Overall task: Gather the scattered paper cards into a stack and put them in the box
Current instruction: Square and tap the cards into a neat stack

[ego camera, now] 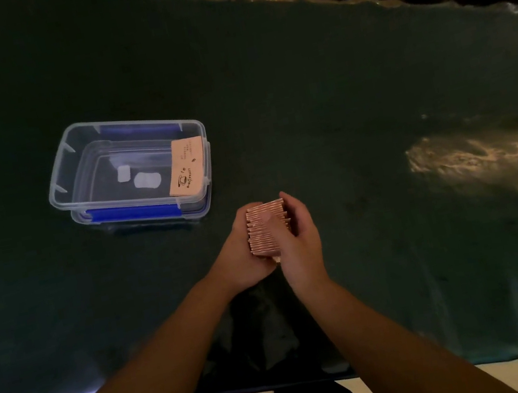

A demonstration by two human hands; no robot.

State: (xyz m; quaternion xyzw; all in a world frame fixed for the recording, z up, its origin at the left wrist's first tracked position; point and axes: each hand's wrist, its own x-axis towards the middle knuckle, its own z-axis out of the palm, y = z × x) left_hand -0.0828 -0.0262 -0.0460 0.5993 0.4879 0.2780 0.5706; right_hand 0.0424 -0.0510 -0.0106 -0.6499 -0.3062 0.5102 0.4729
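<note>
Both hands, left hand (243, 251) and right hand (296, 241), clasp the card stack (266, 228), squaring it; next it must travel left into the clear box (59, 193).

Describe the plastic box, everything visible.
The plastic box is a clear rectangular tub with rounded corners, no lid on top, sitting flat on the dark green table cover, left of and beyond both hands. Blue latch bars run along its two long sides. Inside, one tan printed card leans against the right end wall; two pale patches show on the bottom. Neither hand touches it.
</note>
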